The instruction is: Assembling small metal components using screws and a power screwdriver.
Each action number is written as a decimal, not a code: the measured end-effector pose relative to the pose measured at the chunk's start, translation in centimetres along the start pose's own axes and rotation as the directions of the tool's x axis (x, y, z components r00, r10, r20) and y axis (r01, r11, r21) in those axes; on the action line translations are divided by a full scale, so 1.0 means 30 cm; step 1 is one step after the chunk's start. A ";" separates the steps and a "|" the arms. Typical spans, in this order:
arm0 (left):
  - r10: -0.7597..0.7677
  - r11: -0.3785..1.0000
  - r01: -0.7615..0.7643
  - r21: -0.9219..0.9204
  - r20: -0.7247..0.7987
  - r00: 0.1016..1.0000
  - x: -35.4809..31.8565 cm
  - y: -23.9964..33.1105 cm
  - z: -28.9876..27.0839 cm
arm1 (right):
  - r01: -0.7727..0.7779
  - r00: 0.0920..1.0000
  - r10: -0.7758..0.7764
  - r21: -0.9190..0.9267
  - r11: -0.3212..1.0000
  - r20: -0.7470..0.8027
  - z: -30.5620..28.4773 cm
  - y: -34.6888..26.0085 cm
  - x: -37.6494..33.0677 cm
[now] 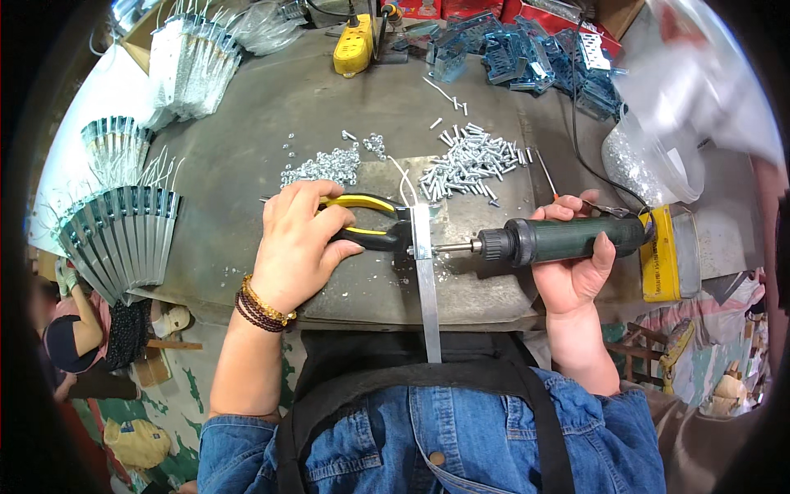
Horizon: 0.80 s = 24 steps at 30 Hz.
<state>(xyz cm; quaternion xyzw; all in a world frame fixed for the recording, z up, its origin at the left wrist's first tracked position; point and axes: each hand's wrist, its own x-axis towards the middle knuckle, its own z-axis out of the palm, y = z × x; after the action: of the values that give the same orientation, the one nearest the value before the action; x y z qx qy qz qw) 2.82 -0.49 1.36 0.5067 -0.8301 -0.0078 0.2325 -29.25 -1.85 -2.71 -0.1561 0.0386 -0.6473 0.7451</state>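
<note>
My left hand is closed round the handles of a pair of pliers with black and yellow grips. The plier jaws meet a flat metal strip near its top, where a shiny bracket sits. Two white wires rise from the bracket. From the other side, my right hand grips a dark green electric screwdriver, its bit pointing at the bracket. Whether a nut sits in the jaws is too small to tell. Loose screws and a pile of nuts lie just beyond.
Finished-looking strips with wires fan out at the left. Blue metal brackets heap at the back right, near a yellow power strip. A plastic tub and yellow box stand right. Another person is at lower left.
</note>
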 end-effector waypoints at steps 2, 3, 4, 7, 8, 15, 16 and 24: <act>0.036 0.999 -0.037 -0.035 -0.026 0.999 -0.001 0.005 -0.003 | -0.001 1.000 0.001 0.004 1.000 0.001 0.000 0.000 -0.003; 0.071 0.995 -0.075 -0.065 -0.053 0.996 -0.002 0.008 -0.008 | 0.001 1.000 -0.001 -0.001 1.000 0.002 0.004 -0.001 -0.003; 0.070 0.995 -0.074 -0.066 -0.056 0.996 -0.010 0.029 -0.013 | -0.003 1.000 0.003 -0.002 1.000 0.014 0.009 0.001 -0.006; -0.234 0.789 0.164 -0.592 -0.043 0.971 -0.006 0.125 0.009 | -0.010 1.000 0.010 0.002 1.000 0.008 -0.003 0.001 -0.002; -0.227 0.720 0.203 -0.663 0.052 0.973 -0.001 0.146 0.013 | -0.008 1.000 0.008 -0.003 1.000 0.007 0.000 0.001 -0.004; -0.193 0.439 0.348 -0.828 0.292 0.937 0.017 0.187 0.050 | -0.009 1.000 0.008 0.021 1.000 0.028 -0.008 -0.001 -0.010; -0.188 0.429 0.360 -0.828 0.308 0.933 0.017 0.186 0.051 | 0.000 0.999 -0.001 0.021 1.000 0.054 -0.013 -0.002 -0.006; -0.161 0.743 0.138 -0.655 0.025 0.987 0.005 0.087 0.037 | -0.002 0.999 0.001 0.011 1.000 0.055 -0.007 -0.002 0.000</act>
<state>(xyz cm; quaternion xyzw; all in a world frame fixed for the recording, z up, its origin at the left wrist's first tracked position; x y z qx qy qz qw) 0.14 0.39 1.07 0.4583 -0.7276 -0.3077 0.4073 -29.35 -1.90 -2.90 -0.1696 0.0147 -0.6425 0.7472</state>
